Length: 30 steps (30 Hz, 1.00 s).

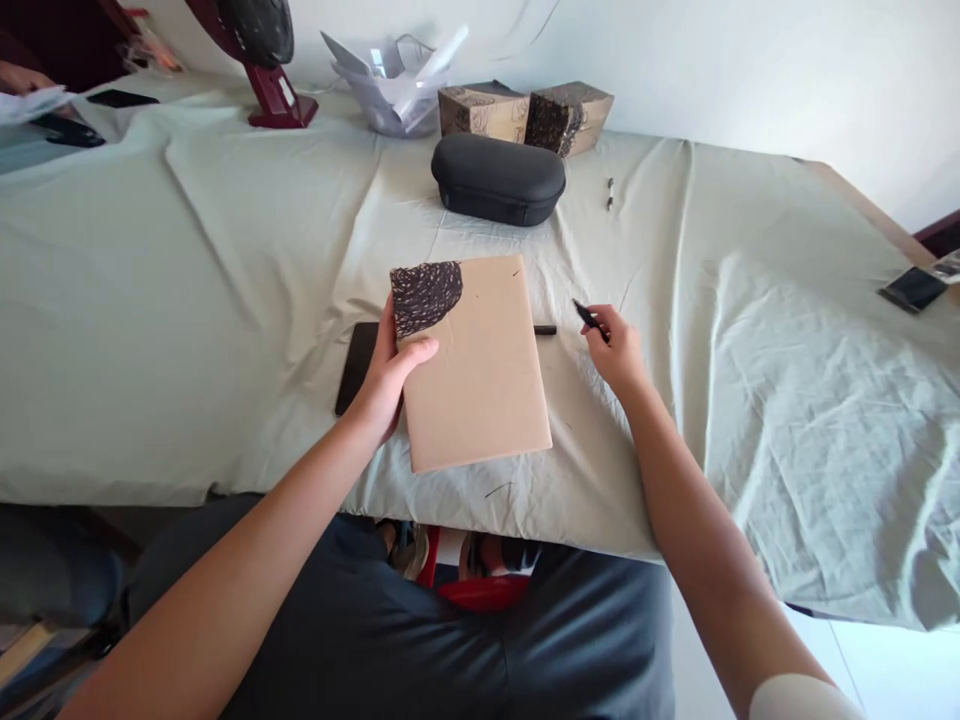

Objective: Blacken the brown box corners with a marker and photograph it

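Observation:
My left hand [394,365] grips a brown cardboard box [480,370] by its left side, thumb on top and fingers out of sight beneath. Dense black scribbling fills the box's upper left corner, and a small black mark sits near its upper right. To the right of the box, my right hand [615,345] pinches a black marker [589,318], its tip pointing up and left, apart from the box. A black pen cap or second pen [546,330] sticks out from behind the box's right edge. Partly hidden behind my left hand lies a dark phone [356,365].
Beyond the box stands a black zip case [499,178], with two scribbled cardboard boxes [484,112] behind it. A clear plastic basket [390,100] and a maroon stand [277,98] are at the back. A pen [610,194] lies on the pale tablecloth [247,250]. Another person's hand [26,78] shows far left.

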Available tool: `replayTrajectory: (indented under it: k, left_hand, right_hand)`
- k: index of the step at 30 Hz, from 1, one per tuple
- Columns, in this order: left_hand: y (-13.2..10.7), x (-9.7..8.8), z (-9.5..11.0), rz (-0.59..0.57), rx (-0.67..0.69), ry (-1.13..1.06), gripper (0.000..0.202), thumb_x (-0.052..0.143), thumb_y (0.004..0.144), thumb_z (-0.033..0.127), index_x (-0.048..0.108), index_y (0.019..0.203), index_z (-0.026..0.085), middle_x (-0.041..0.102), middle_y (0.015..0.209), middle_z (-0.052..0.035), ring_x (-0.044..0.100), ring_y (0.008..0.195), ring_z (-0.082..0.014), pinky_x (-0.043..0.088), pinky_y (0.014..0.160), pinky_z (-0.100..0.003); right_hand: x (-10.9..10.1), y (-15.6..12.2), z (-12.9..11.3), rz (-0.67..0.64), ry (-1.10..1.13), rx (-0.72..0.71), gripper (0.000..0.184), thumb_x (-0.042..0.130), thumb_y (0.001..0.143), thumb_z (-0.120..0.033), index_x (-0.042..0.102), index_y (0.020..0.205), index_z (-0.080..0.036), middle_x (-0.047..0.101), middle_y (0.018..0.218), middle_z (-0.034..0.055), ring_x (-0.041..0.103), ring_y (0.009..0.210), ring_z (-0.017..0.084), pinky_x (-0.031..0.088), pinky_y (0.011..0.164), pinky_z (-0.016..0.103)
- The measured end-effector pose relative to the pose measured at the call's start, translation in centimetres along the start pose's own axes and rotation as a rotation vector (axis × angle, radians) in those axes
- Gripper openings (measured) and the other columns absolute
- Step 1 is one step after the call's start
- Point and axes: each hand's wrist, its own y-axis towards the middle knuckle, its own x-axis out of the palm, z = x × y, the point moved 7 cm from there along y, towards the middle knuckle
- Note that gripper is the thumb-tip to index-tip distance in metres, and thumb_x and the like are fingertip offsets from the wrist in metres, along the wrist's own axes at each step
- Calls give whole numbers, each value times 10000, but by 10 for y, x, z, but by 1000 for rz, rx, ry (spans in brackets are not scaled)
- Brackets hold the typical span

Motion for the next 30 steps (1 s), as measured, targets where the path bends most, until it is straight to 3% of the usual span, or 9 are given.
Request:
replayTrajectory:
  k: [3, 7, 12, 22, 30]
  left_hand:
    - [0, 0, 1, 8, -4, 31, 807, 758, 834, 315, 503, 1599, 326, 666, 1542, -48, 626, 1439, -368, 530, 1233, -541]
    - [-2, -4, 0, 27, -30, 51, 743, 756, 856, 336, 528, 1564, 329, 675, 1524, -49, 645, 1403, -374, 543, 1212, -560]
    - [-3, -3, 1, 8, -11, 69, 703, 748, 866, 358, 536, 1535, 337, 675, 1514, -60, 645, 1401, -394, 590, 1129, -566]
    - [-2, -3, 4, -20, 41, 66, 762, 752, 851, 345, 499, 1569, 331, 692, 1484, -69, 509, 1564, -382, 428, 1311, -624]
    - [-3, -5, 2, -24, 42, 70, 677, 754, 846, 336, 544, 1489, 314, 678, 1493, -70, 504, 1566, -372, 425, 1324, -609]
  right_hand:
    - [1, 1, -3, -46, -365, -76, 331, 563, 828, -154, 739, 1089, -254, 767, 957, 84, 672, 913, 293, 469, 886, 479]
    - [0, -1, 2, -51, -509, -59, 346, 547, 841, -127, 766, 1074, -260, 743, 1000, 107, 648, 1027, 338, 415, 947, 509]
    - [16, -4, 0, -85, -485, -97, 365, 530, 854, -134, 758, 1107, -267, 689, 1073, 121, 625, 1084, 339, 405, 928, 480]
    - [18, -5, -4, -41, -465, -95, 371, 533, 867, -135, 755, 1129, -274, 691, 1088, 120, 628, 1099, 345, 426, 941, 502]
    - [37, -6, -8, -67, -296, -260, 350, 520, 924, -169, 768, 1159, -246, 746, 1084, 135, 630, 1077, 339, 528, 988, 532]
